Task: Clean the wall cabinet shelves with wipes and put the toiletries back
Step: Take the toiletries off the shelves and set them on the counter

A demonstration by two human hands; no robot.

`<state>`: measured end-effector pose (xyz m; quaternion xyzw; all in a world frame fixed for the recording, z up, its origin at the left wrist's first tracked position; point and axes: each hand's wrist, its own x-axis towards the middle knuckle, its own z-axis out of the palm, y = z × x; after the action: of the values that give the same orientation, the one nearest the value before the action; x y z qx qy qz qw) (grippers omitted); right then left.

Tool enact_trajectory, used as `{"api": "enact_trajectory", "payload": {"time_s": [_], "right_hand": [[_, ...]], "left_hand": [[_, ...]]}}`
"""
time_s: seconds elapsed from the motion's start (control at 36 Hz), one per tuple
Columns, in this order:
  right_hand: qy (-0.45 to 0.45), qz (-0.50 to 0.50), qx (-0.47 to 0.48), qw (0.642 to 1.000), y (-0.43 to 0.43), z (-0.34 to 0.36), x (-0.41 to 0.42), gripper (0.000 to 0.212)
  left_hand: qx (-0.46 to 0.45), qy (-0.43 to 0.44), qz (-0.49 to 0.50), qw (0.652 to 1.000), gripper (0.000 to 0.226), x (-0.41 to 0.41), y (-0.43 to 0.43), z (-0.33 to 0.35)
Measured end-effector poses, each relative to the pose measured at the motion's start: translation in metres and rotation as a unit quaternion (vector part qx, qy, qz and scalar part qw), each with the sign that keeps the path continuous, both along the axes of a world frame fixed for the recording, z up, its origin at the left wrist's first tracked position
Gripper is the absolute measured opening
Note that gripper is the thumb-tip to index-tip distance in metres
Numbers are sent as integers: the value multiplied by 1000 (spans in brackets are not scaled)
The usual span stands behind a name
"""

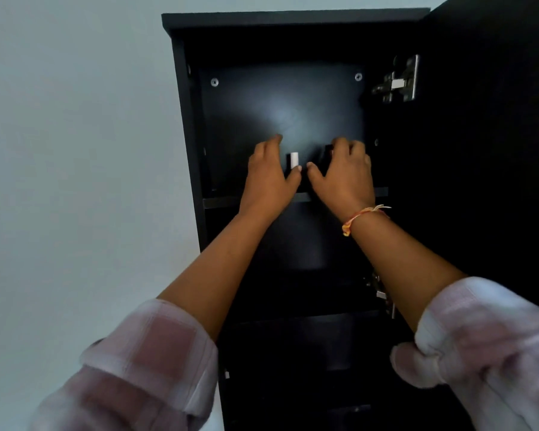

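Pinching a small white tube (294, 159) over the upper shelf (221, 202), the left hand (269, 178) could knock it over on the unseen shelf top, while the right hand (344, 175), at the tube's three o'clock, curls near something dark, its grip unclear.

The left hand (269, 178) and right hand (344, 178) reach into the cabinet (182, 119).

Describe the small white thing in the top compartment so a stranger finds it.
Find the open black wall cabinet and its top shelf. Above the thumb of the left hand stands a small upright tube, the only white thing against the dark interior.
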<state>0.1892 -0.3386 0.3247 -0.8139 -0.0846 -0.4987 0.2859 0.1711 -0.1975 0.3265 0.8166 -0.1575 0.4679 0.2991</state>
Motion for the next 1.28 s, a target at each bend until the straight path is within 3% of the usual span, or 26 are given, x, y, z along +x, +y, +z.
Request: {"api": "enact_trajectory", "payload": {"time_s": [0.17, 0.33, 0.53, 0.75, 1.11, 1.28], "right_hand": [[89, -4, -10, 996, -6, 14, 19, 70], [118, -9, -26, 993, -14, 18, 29, 61], [76, 12, -14, 997, -19, 20, 34, 41], [42, 124, 21, 991, -16, 11, 31, 46], [-47, 211, 138, 967, 1, -11, -18, 38], [-20, 235, 192, 953, 6, -57, -61, 34]], "left_hand": [[25, 101, 3, 995, 72, 27, -3, 20], [58, 158, 5, 986, 68, 39, -1, 22], [52, 125, -10, 991, 49, 39, -2, 21], [-25, 86, -37, 995, 25, 34, -2, 14], [-142, -46, -89, 985, 26, -27, -4, -6], [-170, -30, -99, 980, 24, -72, -5, -50]]}}
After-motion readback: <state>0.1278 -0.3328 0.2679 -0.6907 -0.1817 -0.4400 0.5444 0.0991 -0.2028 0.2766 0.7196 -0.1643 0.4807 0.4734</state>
